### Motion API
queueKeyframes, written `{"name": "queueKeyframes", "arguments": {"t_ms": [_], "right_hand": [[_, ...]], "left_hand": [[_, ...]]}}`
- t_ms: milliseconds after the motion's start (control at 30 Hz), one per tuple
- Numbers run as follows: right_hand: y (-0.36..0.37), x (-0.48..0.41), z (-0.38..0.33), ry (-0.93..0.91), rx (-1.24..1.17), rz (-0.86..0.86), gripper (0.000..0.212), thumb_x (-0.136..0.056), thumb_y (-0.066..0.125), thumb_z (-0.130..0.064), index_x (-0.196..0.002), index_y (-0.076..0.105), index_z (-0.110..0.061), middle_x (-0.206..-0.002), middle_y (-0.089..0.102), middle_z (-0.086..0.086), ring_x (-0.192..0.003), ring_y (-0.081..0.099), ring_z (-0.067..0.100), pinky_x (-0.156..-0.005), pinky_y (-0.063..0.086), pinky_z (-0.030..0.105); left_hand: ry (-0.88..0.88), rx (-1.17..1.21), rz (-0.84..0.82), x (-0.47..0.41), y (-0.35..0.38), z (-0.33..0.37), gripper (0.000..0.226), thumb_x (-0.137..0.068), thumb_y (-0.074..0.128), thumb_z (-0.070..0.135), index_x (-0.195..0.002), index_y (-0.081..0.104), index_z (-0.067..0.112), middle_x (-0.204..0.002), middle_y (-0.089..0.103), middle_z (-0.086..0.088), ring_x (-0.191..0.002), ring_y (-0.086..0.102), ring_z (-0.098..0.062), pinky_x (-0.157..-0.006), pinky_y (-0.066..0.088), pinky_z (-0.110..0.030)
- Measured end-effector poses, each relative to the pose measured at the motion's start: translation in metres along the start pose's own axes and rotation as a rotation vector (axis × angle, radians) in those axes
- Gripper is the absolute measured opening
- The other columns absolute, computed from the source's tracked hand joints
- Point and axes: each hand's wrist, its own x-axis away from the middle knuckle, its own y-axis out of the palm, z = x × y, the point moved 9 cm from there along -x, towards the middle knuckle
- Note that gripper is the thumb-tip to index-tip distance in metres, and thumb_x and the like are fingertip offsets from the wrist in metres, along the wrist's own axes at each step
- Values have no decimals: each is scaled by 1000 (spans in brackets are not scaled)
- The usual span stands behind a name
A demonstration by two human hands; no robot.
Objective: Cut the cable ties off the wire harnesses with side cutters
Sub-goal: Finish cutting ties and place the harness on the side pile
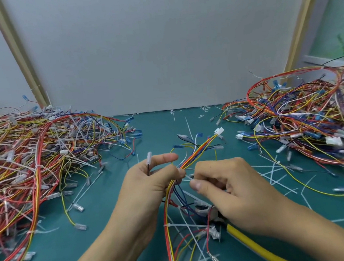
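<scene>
The wire harness (197, 152) lay at the middle of the teal surface (112, 217), between the two hands; its long axis ran from the near edge up and away from the person, leaning right past the grip, and its white plastic plug (219, 131) pointed toward the far right; the strands were thin, glossy red, yellow, orange and blue. The left hand (150, 181) had its fingers curled round the bundle, a clear-sleeved terminal (149, 158) standing up beside the thumb. The right hand (235, 189) pinched a thin white cable tie (187, 177) between thumb and forefinger, just beside the bundle; the side cutters (247, 241) sat under its palm, the smooth yellow handle slanting toward the near right. Tangled heaps of harnesses lay left (35, 153) and right (310, 119); flat white cut ties (273, 169) were scattered about.
</scene>
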Motion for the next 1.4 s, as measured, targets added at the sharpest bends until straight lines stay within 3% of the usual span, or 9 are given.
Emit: {"name": "queueKeyframes", "arguments": {"t_ms": [300,467,633,867,933,1033,1133,1300,1400], "right_hand": [[2,0,10,7,-241,0,29,-92,58,-25,-66,51,-14,-57,38,11,-53,30,12,-51,25,27],[-20,-4,24,47,-358,166,37,-91,59,-43,-70,67,-14,-59,50,17,-56,44,30,-54,36,39],[-60,-2,76,269,-438,532,34,-102,51,-19,-76,73,-14,-64,64,-5,-60,54,6,-54,43,14],[-47,-36,85,221,98,267,30,-91,67,-23,-121,67,-23,-127,59,-9,-118,53,9,-104,40,30],[-36,-53,79,158,160,179,37,-89,71,-31,-125,65,-24,-124,59,-14,-119,52,5,-100,35,19],[-20,-75,69,85,147,123,19,-86,75,-30,-103,74,-20,-88,65,-20,-84,59,-1,-75,41,17],[-13,-88,65,22,102,132,15,-87,73,-16,-74,70,-23,-55,59,-28,-59,57,-11,-61,37,7],[-8,-87,72,40,-102,50,14,-93,66,-17,-96,53,-18,-77,77,-7,-71,72,5,-73,53,21],[-14,-83,71,12,-33,142,22,-90,70,-19,-86,49,-22,-76,76,-8,-74,71,4,-78,53,31]], "left_hand": [[43,-30,-5,3,1,6,32,-57,75,16,-87,77,27,-72,70,-10,-60,60,-14,-63,47,-26],[13,45,-99,3,5,9,27,-57,78,5,-83,77,11,-73,69,-10,-59,62,-13,-61,47,-23],[-67,205,-146,1,5,6,29,-62,67,9,-90,72,7,-73,67,-9,-61,61,-14,-63,47,-26],[-81,309,-332,7,16,14,31,-55,73,14,-85,76,11,-74,61,-6,-63,58,-16,-59,54,-24],[-67,298,-361,7,18,16,35,-49,79,14,-84,77,13,-73,62,-5,-63,58,-15,-63,55,-25],[-72,300,-378,6,18,16,33,-49,79,14,-83,78,14,-74,63,-4,-66,60,-14,-69,55,-26],[-113,318,-337,1,9,12,24,-64,65,8,-84,76,14,-73,62,-4,-65,59,-15,-70,50,-29],[-165,69,-94,-17,-20,-3,17,-86,50,10,-99,60,9,-61,60,-8,-52,57,-18,-52,50,-27],[-68,-162,236,-26,-51,-2,21,-96,53,19,-114,56,8,-92,70,-14,-71,68,-23,-67,56,-36]]}}
